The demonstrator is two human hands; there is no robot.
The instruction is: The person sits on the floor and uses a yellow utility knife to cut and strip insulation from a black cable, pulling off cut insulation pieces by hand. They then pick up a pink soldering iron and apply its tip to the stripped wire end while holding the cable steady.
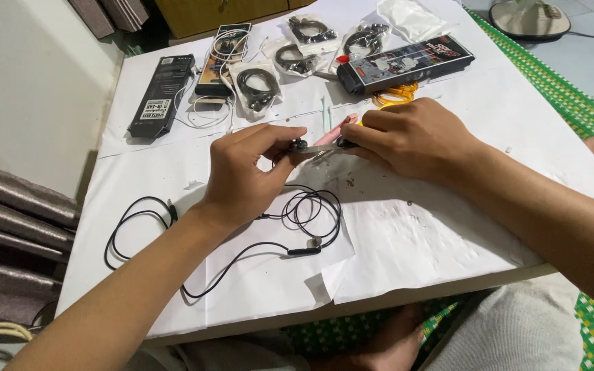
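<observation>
White paper (pixel 414 240) is covering the table; left hand (pixel 245 172) is pinching a black earbud (pixel 300 145), right hand (pixel 407 137) is pressing a metal blade (pixel 319 148) against it, needing steady force next.

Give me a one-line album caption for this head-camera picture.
Left hand pinches a black earbud while right hand works a small metal blade against it, over a paper-covered table.

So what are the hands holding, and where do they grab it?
The left hand pinches a small black earbud at the end of its black cable. The right hand grips a metal tool by its handle end, tip on the earbud.
</observation>
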